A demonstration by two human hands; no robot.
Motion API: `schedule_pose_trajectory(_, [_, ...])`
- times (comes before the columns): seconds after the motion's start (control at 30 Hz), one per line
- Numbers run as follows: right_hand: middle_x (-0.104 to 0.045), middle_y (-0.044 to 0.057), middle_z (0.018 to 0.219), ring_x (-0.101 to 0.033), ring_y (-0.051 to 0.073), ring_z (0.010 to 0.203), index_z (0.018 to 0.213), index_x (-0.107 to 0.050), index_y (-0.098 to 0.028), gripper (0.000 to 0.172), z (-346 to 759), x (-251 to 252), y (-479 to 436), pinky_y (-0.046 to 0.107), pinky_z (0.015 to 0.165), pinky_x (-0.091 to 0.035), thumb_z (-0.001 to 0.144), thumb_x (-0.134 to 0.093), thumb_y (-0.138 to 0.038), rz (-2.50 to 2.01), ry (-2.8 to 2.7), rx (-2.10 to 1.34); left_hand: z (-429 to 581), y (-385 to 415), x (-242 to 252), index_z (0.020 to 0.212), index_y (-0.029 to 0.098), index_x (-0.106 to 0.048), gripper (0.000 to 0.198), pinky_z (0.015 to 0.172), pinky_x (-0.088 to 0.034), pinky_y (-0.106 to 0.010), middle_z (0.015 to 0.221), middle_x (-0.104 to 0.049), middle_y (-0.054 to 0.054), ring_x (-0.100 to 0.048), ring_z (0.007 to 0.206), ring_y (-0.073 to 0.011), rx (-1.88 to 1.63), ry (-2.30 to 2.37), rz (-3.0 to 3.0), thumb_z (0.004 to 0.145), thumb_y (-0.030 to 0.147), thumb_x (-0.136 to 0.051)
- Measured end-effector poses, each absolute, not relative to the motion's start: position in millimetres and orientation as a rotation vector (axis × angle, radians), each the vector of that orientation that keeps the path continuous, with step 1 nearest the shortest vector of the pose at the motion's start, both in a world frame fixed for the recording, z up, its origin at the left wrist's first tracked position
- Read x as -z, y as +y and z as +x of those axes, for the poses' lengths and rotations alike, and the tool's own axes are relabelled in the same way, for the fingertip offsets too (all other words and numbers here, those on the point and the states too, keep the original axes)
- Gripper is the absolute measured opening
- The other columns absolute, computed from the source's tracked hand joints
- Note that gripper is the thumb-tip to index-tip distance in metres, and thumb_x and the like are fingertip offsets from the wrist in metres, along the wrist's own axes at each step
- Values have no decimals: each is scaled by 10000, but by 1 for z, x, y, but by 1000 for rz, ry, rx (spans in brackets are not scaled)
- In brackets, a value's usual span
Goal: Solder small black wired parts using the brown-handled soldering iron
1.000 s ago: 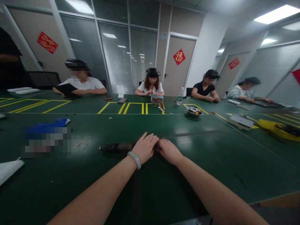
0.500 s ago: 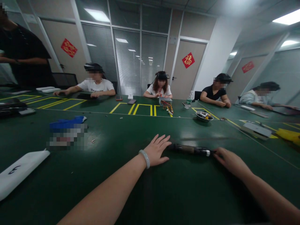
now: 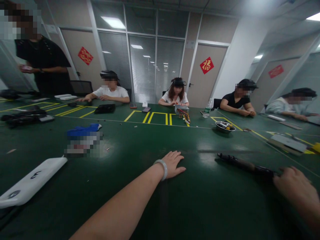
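My left hand [image 3: 173,165], with a pale bangle [image 3: 163,167] on its wrist, lies palm down on the green table with its fingers stretched out and nothing in it. To the right, my right hand [image 3: 293,183] is closed on the near end of a slim black stick-shaped object [image 3: 246,165]. The object has a brownish middle section and a narrow tip pointing left and away from me. Motion blurs the right hand somewhat, and its fingertips are partly hidden. The exact kind of the black object is unclear.
On the left lie a white case [image 3: 35,180] and a blue item [image 3: 83,130]. A metal bowl [image 3: 225,127], a water bottle [image 3: 208,108] and a metal box with coloured wires [image 3: 184,115] stand farther off. Several people sit opposite; one person [image 3: 45,66] stands at the left.
My right hand has moved right and towards me with the black object, whose far end is now well apart from my left hand. My left hand stays on the table. The view has turned slightly.
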State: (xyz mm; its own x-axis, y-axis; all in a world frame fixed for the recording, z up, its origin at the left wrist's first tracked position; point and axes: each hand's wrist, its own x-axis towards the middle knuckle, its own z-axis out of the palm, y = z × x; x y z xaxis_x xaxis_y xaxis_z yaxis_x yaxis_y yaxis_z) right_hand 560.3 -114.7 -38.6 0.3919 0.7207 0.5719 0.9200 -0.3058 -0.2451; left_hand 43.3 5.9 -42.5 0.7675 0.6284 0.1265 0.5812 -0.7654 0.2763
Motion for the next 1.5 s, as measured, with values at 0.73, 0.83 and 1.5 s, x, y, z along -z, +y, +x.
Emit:
schedule_pose_trajectory(0.73, [-149, 42, 1517, -100, 240, 1394, 1474, -164, -202, 697, 221, 64, -29, 484, 1120, -123, 918, -140, -622, -1801, -2321, -32, 44, 15, 57, 1454, 215, -203, 528, 1144, -120, -435, 1534, -159, -8, -101, 1410, -211, -214, 1042, 2754, 956, 389, -187])
schedule_pose_trajectory(0.83, [-155, 40, 1516, -102, 241, 1394, 1473, -169, -202, 703, 220, 62, -29, 485, 1120, -125, 915, -136, -628, -1804, -2324, -39, 45, 16, 58, 1454, 229, -205, 526, 1142, -124, -438, 1532, -167, -4, -104, 1410, -212, -222, 1033, 2750, 957, 401, -181])
schedule_pose_trajectory(1.5, [-163, 61, 1516, -65, 214, 1400, 1480, -141, -184, 710, 226, 52, -33, 438, 1131, -72, 914, -278, -591, -1719, -2193, -277, 47, 20, 59, 1446, 235, -250, 539, 1146, -110, -428, 1530, -163, 3, -115, 1409, -205, -218, 1041, 2737, 959, 452, -176])
